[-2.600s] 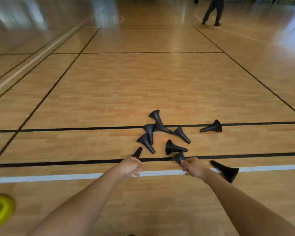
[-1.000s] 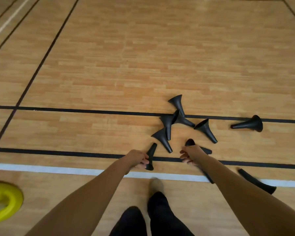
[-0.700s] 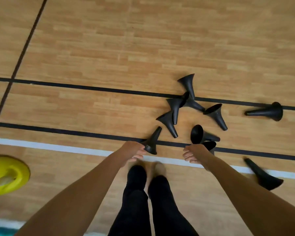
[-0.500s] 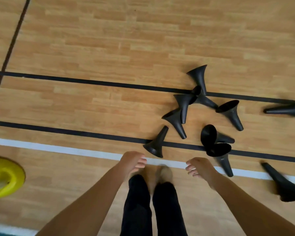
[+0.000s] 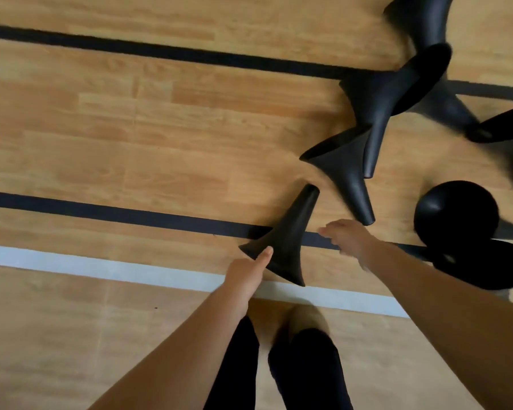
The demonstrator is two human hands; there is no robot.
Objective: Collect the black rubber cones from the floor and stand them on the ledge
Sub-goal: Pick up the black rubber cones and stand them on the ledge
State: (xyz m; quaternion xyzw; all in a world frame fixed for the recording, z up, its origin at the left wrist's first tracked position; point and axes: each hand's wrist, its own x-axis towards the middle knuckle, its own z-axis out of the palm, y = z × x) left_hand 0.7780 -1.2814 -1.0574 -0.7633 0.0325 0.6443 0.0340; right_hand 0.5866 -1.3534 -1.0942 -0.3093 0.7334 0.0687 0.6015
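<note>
The person stands bent over, black-clad legs (image 5: 308,374) together just behind the white line (image 5: 71,264), both arms stretched down toward the floor (image 5: 131,137). The hands are apart. The left hand (image 5: 246,275) lays one straight finger on the flared end of the nearest cone (image 5: 285,241), which lies on its side across a black line (image 5: 116,213), narrow end pointing away. The rest of that hand's fingers are hidden, so I cannot tell whether it has a grip. The right hand (image 5: 350,241) holds nothing, fingers loose, hovering just short of the thin tip of the second cone (image 5: 344,176), probably because the slim end is easiest to close a fist round. Further out the other cones (image 5: 379,113) lie tumbled, some touching or overlapping, two at the right (image 5: 453,211) showing their hollow bases. All the cones I can see are down on the floor. The ledge is nowhere in sight, so I'd say collecting has barely begun.
</note>
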